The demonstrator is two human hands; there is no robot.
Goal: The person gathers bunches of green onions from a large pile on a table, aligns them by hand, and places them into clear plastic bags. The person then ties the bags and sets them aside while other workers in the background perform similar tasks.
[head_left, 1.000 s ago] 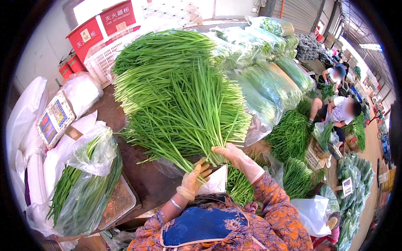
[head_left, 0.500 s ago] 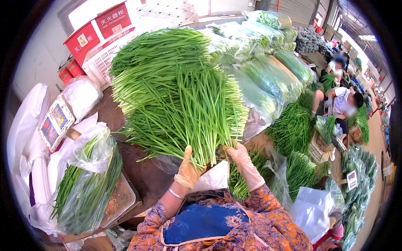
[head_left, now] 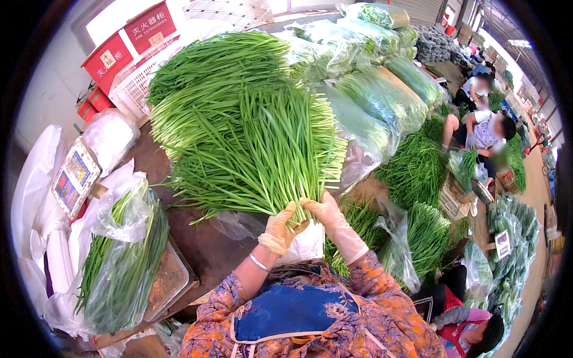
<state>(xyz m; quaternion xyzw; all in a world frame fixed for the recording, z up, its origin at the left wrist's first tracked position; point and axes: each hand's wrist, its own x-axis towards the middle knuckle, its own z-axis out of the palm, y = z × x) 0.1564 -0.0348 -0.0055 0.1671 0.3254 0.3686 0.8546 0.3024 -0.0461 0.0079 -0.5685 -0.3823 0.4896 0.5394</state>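
Observation:
A big heap of garlic chives (head_left: 221, 71) lies on the table in front of me. On its near side is a loose bunch of chives (head_left: 280, 143), leaves fanned away from me and pale stem ends pointing toward me. My left hand (head_left: 282, 228), in a thin yellowish glove, is closed around those stem ends from the left. Close beside it, my gloved right hand (head_left: 325, 213) is closed on the stems from the right. The two hands nearly touch, and their fingers partly hide the stem tips.
At left, bagged chives (head_left: 122, 262) lie on a flat scale (head_left: 172, 280), beside a printed card (head_left: 75, 176) and white plastic bags (head_left: 37, 179). Filled clear bags (head_left: 382, 98) are stacked at the back right. More chives (head_left: 427, 238) lie at right, where several people work nearby.
My hands have come together, the right one moving left, and the stem ends are squeezed into a narrower bundle. A person in pink and red now shows more at the lower right.

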